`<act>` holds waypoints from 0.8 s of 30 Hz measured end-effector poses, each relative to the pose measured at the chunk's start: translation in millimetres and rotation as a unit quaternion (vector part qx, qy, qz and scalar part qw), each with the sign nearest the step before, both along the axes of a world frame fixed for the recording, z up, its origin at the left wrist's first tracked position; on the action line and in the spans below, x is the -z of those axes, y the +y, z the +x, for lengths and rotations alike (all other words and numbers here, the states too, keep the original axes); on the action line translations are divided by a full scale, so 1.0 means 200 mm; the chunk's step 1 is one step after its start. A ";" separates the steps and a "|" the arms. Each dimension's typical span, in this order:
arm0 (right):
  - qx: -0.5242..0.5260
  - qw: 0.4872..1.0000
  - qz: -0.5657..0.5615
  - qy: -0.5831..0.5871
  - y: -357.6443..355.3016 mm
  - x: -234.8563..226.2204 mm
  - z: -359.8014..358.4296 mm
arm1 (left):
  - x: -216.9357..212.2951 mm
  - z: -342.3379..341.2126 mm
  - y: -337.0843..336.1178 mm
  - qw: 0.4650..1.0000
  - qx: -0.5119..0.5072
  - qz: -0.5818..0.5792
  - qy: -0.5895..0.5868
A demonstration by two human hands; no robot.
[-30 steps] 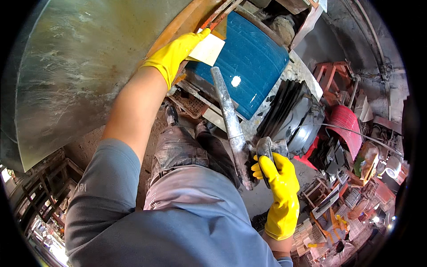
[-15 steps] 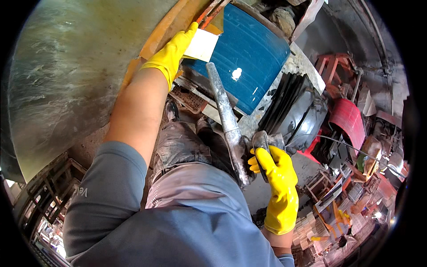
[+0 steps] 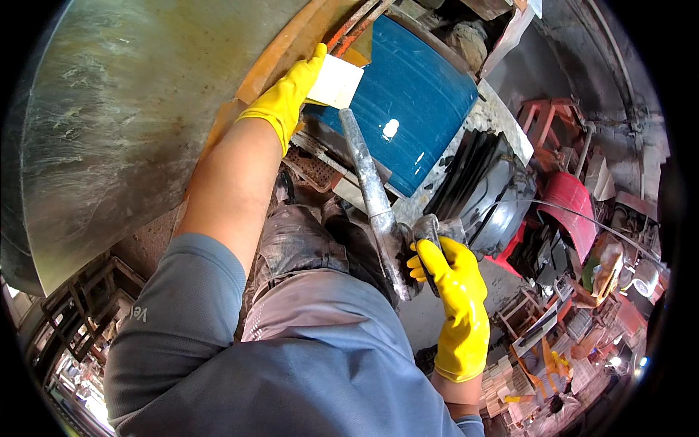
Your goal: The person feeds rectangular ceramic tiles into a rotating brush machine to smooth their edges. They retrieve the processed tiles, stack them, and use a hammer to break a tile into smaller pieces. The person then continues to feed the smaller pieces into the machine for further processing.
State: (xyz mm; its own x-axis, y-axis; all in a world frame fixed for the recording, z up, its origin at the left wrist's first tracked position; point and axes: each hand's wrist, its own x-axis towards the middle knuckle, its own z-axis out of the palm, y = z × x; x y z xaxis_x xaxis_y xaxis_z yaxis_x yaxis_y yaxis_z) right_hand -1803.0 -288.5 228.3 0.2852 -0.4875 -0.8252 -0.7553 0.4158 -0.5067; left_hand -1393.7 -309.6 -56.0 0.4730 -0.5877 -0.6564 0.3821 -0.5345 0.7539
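Observation:
My left hand (image 3: pixel 295 87), in a yellow rubber glove, is closed on the edge of a flat, cream-white rectangular tile (image 3: pixel 336 80). Behind the tile lies a blue, glossy curved sheet (image 3: pixel 411 95). In its own yellow glove, my right hand (image 3: pixel 455 291) wraps round the dark handle of a dusty hand-held blower (image 3: pixel 373 193) with a long grey tube. The tube slants up and left, and its tip is at the lower edge of the tile in the picture; whether they touch I cannot tell. The palm side of my right hand is hidden.
A large grey-green curved panel (image 3: pixel 124 138) fills the upper left. An orange metal bar (image 3: pixel 357 28) runs beyond the tile. On the right are a stack of black plastic pieces (image 3: pixel 480 186), a red curved sheet (image 3: pixel 569 207) and a red stool (image 3: pixel 546 116). A thin cable crosses there.
The tile and my left hand sit slightly lower and further right in the picture, as does the background. Both hands keep their hold, and the blower stays nearly still.

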 end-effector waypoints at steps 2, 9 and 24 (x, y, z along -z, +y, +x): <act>-0.003 1.000 -0.008 0.001 -0.01 -0.01 0.02 | -0.02 -0.01 0.00 1.000 -0.003 0.007 0.013; -0.019 1.000 0.002 -0.004 -0.06 -0.01 0.05 | -0.18 -0.07 0.01 0.999 -0.003 0.036 -0.019; -0.009 1.000 0.017 -0.012 -0.12 0.00 0.06 | 0.00 -0.01 -0.01 0.999 0.009 0.042 -0.034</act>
State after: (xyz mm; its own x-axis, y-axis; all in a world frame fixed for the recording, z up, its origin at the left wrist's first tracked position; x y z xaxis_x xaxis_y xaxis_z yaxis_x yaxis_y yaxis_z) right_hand -1791.1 -311.5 227.6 0.3142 -0.4534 -0.8341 -0.7506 0.4194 -0.5107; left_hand -1394.8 -312.6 -56.0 0.5072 -0.5413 -0.6707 0.3218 -0.6030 0.7300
